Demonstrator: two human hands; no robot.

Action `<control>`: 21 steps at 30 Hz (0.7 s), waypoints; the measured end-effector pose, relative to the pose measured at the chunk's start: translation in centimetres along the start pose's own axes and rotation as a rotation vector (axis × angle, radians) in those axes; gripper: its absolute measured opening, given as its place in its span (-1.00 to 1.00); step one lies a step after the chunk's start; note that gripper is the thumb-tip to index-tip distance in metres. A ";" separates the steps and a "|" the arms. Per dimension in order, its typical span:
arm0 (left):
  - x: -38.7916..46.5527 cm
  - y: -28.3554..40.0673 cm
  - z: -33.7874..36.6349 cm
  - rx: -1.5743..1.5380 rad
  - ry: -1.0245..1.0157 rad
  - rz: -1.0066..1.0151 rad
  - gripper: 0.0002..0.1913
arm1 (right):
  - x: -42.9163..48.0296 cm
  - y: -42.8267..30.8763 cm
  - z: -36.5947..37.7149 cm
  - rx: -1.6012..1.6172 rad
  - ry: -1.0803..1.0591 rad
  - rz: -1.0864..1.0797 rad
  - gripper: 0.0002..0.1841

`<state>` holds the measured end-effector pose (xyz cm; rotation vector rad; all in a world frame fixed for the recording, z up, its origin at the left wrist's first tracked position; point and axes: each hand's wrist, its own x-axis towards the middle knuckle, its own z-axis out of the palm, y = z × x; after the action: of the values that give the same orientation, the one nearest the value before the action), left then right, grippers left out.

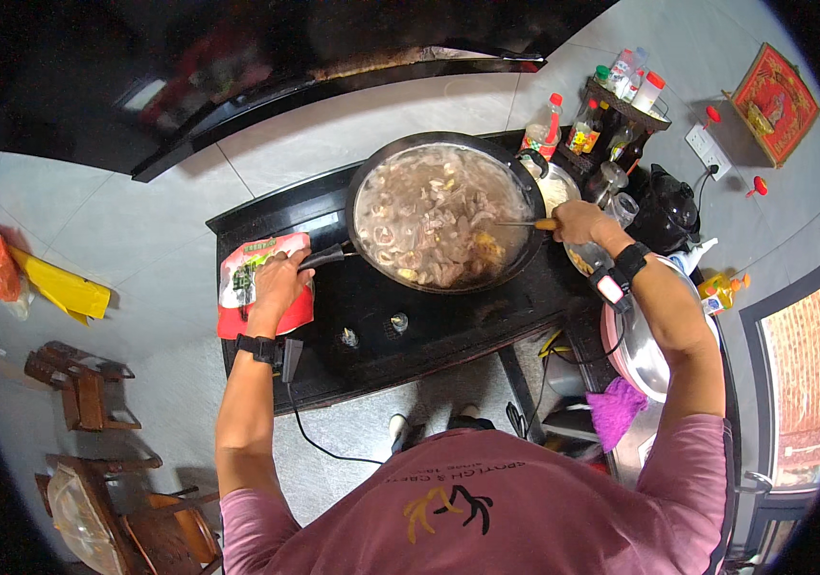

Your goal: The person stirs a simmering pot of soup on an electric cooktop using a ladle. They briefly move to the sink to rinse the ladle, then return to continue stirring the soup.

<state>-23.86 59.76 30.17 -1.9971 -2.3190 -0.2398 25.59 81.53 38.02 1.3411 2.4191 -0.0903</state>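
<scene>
A large black wok (pixel 441 280) on the gas stove (pixel 453 313) holds pieces of meat (pixel 478 208) in cloudy, bubbling liquid. My left hand (pixel 280 284) is at the left, its fingers around the end of the wok's black handle (pixel 323 257), above a red and white bag (pixel 233 305). From the right, my right hand (pixel 582 223) grips a utensil by its wooden handle (pixel 545 224). Its thin metal shaft reaches over the wok's right side, and its tip is hidden in the liquid. Steam blurs the lower right part of the food.
Right of the wok stand a bowl of white contents (pixel 557 188), glass jars (pixel 622 208), a black lidded pot (pixel 668 208) and a rack of bottles (pixel 625 108). A metal basin (pixel 658 345) lies under my right forearm. The range hood (pixel 338 79) overhangs the back.
</scene>
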 end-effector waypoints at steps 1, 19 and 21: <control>0.1 0.0 0.0 -0.003 -0.018 -0.006 -0.53 | 0.2 -0.5 0.5 0.039 0.011 0.018 -0.62; -0.1 -0.3 0.2 -0.017 0.033 0.053 -0.58 | -0.7 -3.6 2.5 0.513 0.037 0.072 -0.60; -0.1 -0.3 0.3 -0.016 0.024 0.053 -0.58 | -2.1 -4.0 2.2 0.431 0.114 0.076 -0.58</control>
<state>-24.15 59.67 29.78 -2.0487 -2.2536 -0.2782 23.91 77.17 36.18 1.6571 2.5330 -0.5565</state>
